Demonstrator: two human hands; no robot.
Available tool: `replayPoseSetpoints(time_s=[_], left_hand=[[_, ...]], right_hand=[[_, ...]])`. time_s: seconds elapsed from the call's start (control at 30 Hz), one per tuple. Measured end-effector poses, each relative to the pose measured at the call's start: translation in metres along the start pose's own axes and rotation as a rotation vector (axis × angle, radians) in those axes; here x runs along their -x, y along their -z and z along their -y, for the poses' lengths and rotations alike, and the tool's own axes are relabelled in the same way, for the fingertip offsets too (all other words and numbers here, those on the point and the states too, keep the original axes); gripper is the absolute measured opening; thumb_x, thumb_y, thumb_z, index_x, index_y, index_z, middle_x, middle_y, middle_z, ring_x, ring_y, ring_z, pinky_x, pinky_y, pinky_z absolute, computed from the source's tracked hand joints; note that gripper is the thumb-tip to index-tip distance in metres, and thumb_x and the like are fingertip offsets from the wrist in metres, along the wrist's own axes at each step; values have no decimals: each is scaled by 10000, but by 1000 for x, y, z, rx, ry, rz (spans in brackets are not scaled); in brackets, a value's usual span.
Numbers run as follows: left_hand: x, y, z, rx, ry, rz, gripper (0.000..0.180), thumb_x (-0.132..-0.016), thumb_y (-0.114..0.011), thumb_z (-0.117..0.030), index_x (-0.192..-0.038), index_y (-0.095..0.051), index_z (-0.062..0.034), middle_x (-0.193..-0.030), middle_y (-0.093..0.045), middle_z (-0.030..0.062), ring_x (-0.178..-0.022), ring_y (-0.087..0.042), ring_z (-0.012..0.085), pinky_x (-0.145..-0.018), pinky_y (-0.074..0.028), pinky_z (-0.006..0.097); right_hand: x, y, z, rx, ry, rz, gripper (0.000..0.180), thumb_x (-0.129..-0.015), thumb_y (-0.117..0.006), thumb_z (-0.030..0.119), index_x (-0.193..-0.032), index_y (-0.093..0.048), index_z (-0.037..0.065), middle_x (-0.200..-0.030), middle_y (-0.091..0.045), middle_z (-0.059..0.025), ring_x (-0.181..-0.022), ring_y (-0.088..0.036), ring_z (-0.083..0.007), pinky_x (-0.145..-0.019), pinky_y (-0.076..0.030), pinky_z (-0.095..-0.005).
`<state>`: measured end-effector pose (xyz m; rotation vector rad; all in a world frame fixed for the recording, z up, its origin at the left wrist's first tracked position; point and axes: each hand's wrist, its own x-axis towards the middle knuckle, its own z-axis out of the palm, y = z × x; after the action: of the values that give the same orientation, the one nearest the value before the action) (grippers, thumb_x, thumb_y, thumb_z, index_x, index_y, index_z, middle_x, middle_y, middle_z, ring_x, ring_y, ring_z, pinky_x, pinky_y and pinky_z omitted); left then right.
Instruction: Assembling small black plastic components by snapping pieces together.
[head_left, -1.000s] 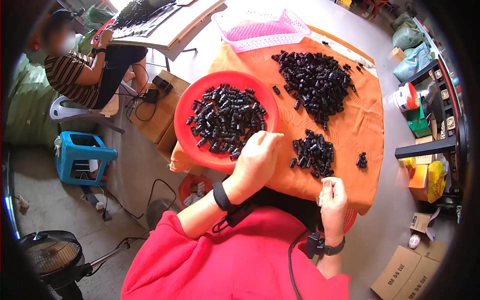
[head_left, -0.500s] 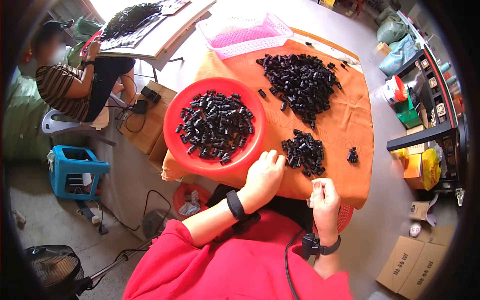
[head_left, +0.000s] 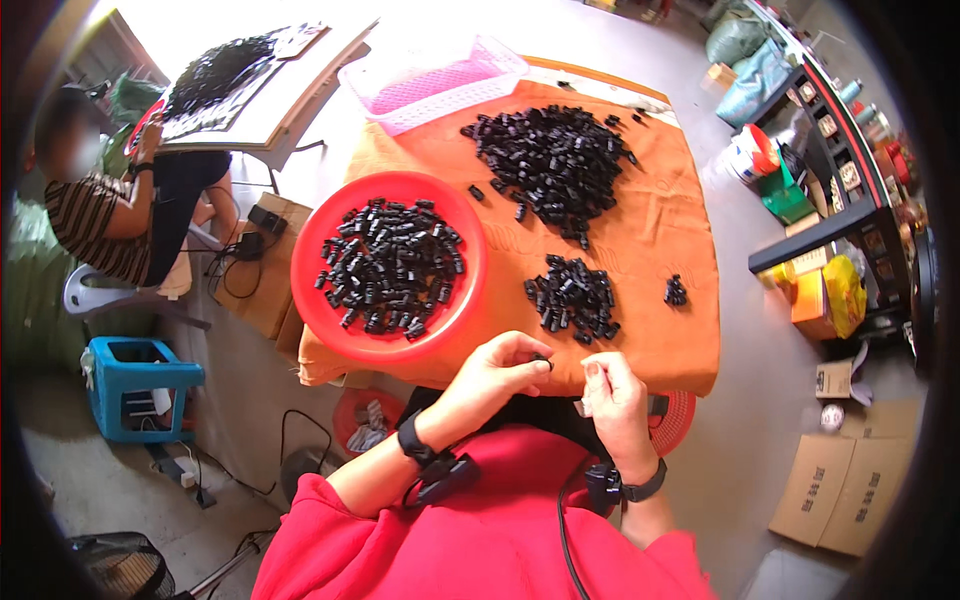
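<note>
My left hand [head_left: 490,378] pinches a small black plastic part [head_left: 541,362] between thumb and fingers, above the table's near edge. Beside it my right hand [head_left: 618,405] is closed on a small whitish piece [head_left: 584,407], mostly covered by the fingers, so I cannot tell its kind. A small pile of black parts [head_left: 573,298] lies just beyond both hands, on the orange cloth [head_left: 650,350]. Left of the pile stands a red basin [head_left: 303,300] holding many similar black parts. A larger heap [head_left: 552,170] lies farther back, and a tiny cluster [head_left: 675,291] sits at the right.
A pink basket [head_left: 450,100] stands at the table's far left. Another person [head_left: 100,215] sits at a second table [head_left: 300,115]. On the floor are a blue stool [head_left: 140,375], a fan [head_left: 120,565] and cardboard boxes [head_left: 815,490]. A shelf [head_left: 830,235] lines the right.
My left hand has come back from the small pile toward my right hand and now shows a black part in its fingertips. The whole view has shifted slightly.
</note>
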<state>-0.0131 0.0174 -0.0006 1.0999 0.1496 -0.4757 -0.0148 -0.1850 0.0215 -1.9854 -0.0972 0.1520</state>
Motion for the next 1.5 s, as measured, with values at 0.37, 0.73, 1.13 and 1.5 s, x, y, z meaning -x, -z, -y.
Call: replayPoseSetpoints(time_s=[0.37,0.73,1.13,1.5], left_hand=[[8,-13,15,265,179,129,240,-974,-657,-141,-1161,-588,-5,-1097,-673,102,-1000,-677,191,-887,-566,341],[10,-17,20,262,209,184,247,-1018,-594,-200,-1178,-579,-11,-1086,-670,98,-999,-681,203,-873,-565,341],[8,-14,23,439,217,281,235,-1021,-578,-167,-1184,-578,1,-1098,-662,102,-1018,-667,193,-917,-547,332],[10,-14,15,418,282,284,234,-972,-651,-150,-1161,-629,-14,-1111,-683,79,-1032,-684,208,-917,-550,330]], right_hand=[[18,0,9,-173,-55,113,191,-989,-644,131,-1097,-571,-8,-793,-645,-50,-592,-577,-64,-534,-489,-231],[20,7,7,-184,-106,132,119,-1004,-617,120,-1027,-595,5,-760,-637,-25,-595,-554,-40,-523,-481,-216],[19,6,9,-146,61,74,137,-1004,-579,44,-1124,-643,25,-806,-651,-24,-583,-565,-35,-512,-485,-209],[23,8,12,-127,21,62,123,-997,-603,60,-1105,-646,18,-810,-663,-30,-582,-578,-46,-505,-484,-217]])
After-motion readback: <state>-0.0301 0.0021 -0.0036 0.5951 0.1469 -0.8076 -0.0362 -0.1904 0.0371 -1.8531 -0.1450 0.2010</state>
